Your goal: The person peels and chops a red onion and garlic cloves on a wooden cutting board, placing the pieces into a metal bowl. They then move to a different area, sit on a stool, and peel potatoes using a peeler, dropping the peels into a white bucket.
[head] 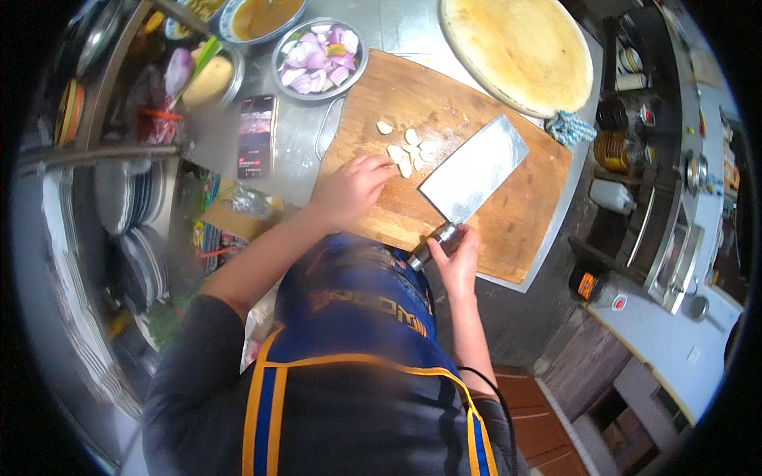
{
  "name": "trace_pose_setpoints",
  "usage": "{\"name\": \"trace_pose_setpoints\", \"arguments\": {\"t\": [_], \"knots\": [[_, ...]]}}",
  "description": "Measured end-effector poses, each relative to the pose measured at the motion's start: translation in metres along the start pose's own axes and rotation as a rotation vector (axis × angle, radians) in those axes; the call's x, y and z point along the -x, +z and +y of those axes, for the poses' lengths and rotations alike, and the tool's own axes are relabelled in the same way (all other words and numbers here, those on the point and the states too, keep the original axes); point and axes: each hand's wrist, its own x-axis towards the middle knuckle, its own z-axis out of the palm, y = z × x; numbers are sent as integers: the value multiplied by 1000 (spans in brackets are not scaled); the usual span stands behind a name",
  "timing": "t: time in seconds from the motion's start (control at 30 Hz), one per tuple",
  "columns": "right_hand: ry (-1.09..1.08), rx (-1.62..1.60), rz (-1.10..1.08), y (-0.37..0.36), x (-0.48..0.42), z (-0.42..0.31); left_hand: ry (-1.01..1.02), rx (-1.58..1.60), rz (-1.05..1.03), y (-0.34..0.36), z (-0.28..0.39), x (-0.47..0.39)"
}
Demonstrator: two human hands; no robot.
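Observation:
My right hand (457,256) grips the dark handle of a Chinese cleaver (476,169). Its broad steel blade lies flat-side up over a wooden cutting board (375,89), pointing away to the upper right. Left of the blade, a small cluster of peeled garlic cloves (411,153) sits on the board, with a single clove (384,127) lying apart. My left hand (351,187) reaches over the board's left edge, fingers bent, fingertips right beside the nearest cloves. Whether they pinch one is hidden.
A steel bowl of cut red onion (320,58) stands behind the board, near a bowl of brown liquid (262,18). A phone (256,137) lies to the left. At the back right are a round pale board (518,53) and a checked cloth (570,128). Stacked plates (134,196) fill a left shelf.

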Motion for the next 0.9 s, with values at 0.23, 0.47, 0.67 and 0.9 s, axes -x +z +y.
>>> {"name": "trace_pose_setpoints", "arguments": {"t": [0.23, 0.47, 0.67, 0.9], "knots": [[253, -564, 195, 26, -2, 8, 150, -104, -77, 12, -48, -32], [746, -1255, -1, 0, 72, 32, -35, -4, -117, -4, -29, -31], [686, -1128, 178, 20, 135, 68, 211, 136, -156, 58, 22, 2], [665, -1180, 156, 16, 176, 89, 158, 37, -101, 101, 55, 4]]}}
